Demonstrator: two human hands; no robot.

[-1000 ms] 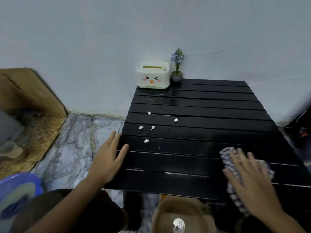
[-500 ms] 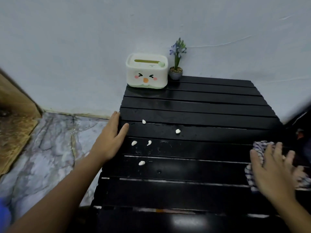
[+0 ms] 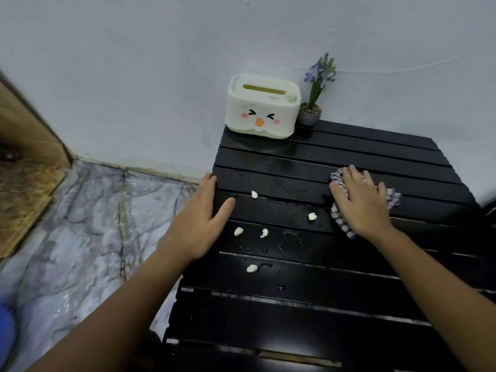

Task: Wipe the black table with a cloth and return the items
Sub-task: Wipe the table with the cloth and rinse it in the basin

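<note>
The black slatted table (image 3: 335, 304) fills the lower right, wet in spots. Several small white crumbs (image 3: 312, 216) lie scattered on its left middle. My right hand (image 3: 359, 202) presses flat on a blue-and-white checked cloth (image 3: 338, 217) at the table's right middle, just right of the crumbs. My left hand (image 3: 200, 218) rests flat on the table's left edge, fingers apart, thumb on the top, holding nothing. A white tissue box with a cartoon face (image 3: 261, 108) and a small potted purple flower (image 3: 312, 103) stand at the far left corner by the wall.
A pale wall runs close behind the table. Grey marbled floor (image 3: 88, 218) lies to the left, with a brown wooden board (image 3: 24, 146) at far left. A blue object (image 3: 5, 331) shows at the bottom left edge. Something dark sits at the table's right edge.
My right hand has slid the cloth from the table's near right corner up and leftward toward the crumbs. My left hand stays on the left edge. The view shifted right and forward.
</note>
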